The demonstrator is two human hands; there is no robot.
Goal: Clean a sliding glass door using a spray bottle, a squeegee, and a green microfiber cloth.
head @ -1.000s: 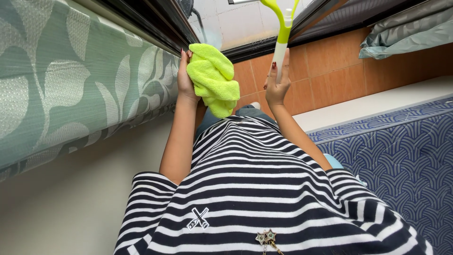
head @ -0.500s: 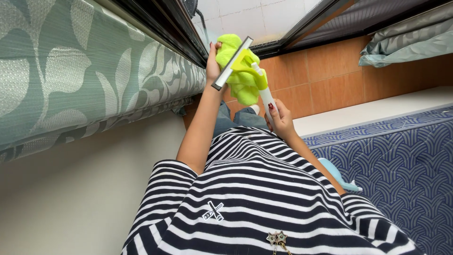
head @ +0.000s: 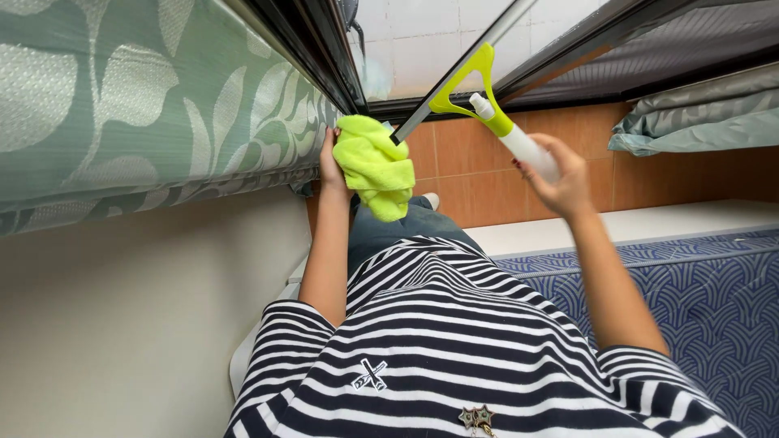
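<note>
Squeegee [head: 479, 77] gripped by right hand [head: 560, 174]; cloth [head: 375, 165] clutched by left hand [head: 331, 162] at blade end. Risk judged: cloth dropped, blade slipped off.

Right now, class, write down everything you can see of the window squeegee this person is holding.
The squeegee has a white, smooth handle, seemingly plastic, a lime-green Y-shaped fork and a long thin blade. A small white spray nozzle juts out beside the fork. It tilts up and away from the right hand, whose fingers wrap the handle. The blade slants before the window glass, its lower end meeting the yellow-green cloth held in the left hand.
</note>
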